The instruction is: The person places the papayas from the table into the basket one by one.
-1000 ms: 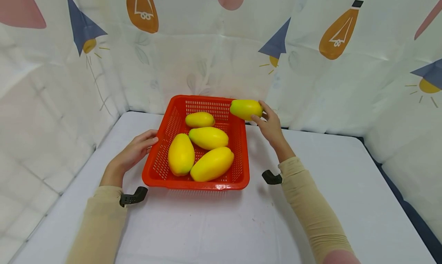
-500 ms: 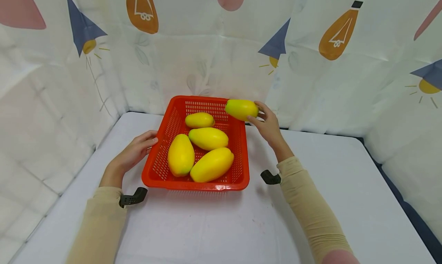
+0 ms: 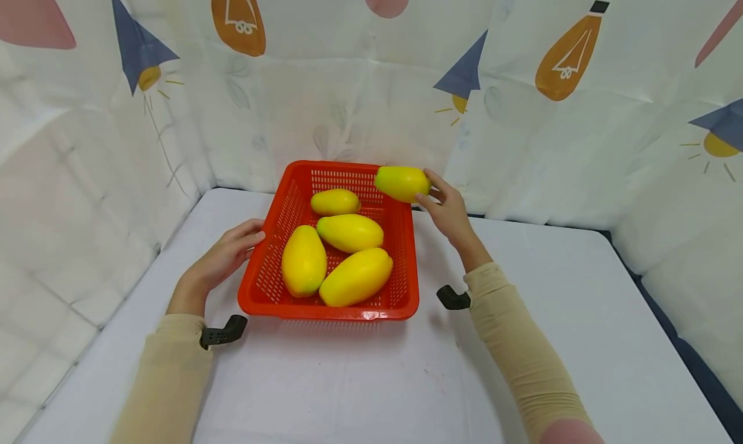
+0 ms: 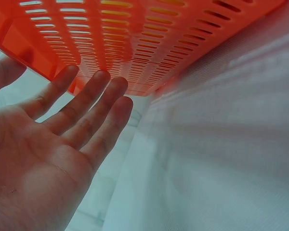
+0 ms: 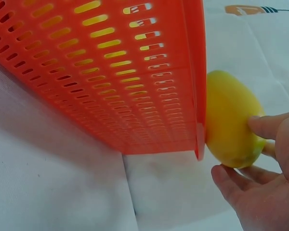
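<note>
In the head view, a red perforated plastic basket (image 3: 327,311) holds several yellow papayas, among them a papaya (image 3: 356,277) at the front and a papaya (image 3: 335,202) at the back. My right hand (image 3: 449,211) grips the blunt end of another papaya (image 3: 402,183), with its greenish end reaching over the basket's back right corner. In the right wrist view, thumb and fingers hold this papaya (image 5: 233,120) beside the basket rim (image 5: 201,96). My left hand (image 3: 226,253) touches the basket's left side. Its fingers (image 4: 98,96) are nearly straight against the slotted wall (image 4: 120,53) in the left wrist view.
The basket stands on a white-covered table (image 3: 360,379). A white patterned curtain (image 3: 371,102) hangs close behind the basket and along both sides. Each wrist wears a black camera mount, one left mount (image 3: 225,331) and one right mount (image 3: 453,297).
My right hand has moved left with the papaya, bringing it farther over the basket's back right corner. The left hand, the basket and the other papayas have stayed in place.
</note>
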A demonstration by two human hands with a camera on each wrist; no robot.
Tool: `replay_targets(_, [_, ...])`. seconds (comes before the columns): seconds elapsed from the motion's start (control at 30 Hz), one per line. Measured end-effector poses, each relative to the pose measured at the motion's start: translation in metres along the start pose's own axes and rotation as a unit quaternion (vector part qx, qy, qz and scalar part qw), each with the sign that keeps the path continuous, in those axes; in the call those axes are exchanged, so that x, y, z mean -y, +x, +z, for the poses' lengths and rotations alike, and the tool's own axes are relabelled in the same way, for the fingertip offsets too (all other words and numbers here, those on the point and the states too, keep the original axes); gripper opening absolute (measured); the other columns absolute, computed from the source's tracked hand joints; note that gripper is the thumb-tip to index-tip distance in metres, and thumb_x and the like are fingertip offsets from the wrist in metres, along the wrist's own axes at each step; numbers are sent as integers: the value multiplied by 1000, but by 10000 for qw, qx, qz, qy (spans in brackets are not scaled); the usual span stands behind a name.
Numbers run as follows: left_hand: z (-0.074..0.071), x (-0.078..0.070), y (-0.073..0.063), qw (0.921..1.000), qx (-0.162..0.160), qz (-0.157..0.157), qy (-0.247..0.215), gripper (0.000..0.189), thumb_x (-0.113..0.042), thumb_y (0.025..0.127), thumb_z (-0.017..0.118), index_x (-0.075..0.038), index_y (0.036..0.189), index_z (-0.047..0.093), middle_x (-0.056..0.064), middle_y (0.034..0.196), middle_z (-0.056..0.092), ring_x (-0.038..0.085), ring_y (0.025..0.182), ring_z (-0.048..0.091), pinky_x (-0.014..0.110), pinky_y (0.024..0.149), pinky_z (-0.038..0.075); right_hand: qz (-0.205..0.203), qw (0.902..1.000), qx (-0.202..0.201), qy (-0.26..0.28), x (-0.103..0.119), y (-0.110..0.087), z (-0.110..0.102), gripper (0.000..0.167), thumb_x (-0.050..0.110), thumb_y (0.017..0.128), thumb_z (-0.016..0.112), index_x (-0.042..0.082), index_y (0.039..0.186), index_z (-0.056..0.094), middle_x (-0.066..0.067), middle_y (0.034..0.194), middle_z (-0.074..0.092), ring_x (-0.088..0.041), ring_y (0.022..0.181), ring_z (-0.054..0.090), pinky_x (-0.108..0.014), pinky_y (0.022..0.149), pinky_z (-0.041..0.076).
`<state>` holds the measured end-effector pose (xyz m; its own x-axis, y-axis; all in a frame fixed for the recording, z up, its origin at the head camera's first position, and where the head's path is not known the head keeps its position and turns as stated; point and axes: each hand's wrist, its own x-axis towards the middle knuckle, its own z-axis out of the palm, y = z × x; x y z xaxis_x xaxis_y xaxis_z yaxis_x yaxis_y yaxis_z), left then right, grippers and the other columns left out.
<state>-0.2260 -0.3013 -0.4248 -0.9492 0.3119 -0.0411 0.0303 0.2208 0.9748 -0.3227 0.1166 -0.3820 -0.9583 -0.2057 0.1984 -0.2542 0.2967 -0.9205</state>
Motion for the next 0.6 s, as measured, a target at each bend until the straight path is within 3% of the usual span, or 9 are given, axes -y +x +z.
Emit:
replay_targets(0.37, [0, -1, 0, 10000, -6, 20, -8, 44, -36, 103, 39, -7, 137, 41, -5, 123, 51, 5, 108, 53, 14, 91, 47, -81, 9999, 8, -145, 3, 1, 6, 53, 18, 96, 59, 20, 147, 42, -1, 151, 41, -26, 134, 47, -45, 106, 44])
replay_targets(0.6, [1, -2, -1, 10000, -4, 15, -3, 45, -36, 103, 40, -7, 138, 40, -4, 123, 51, 5, 109, 53, 14, 91, 47, -161, 9995, -55, -269, 1, 1, 7, 45, 15, 96, 58, 18, 140, 51, -8, 146, 48, -25, 129, 52, -46, 105, 45])
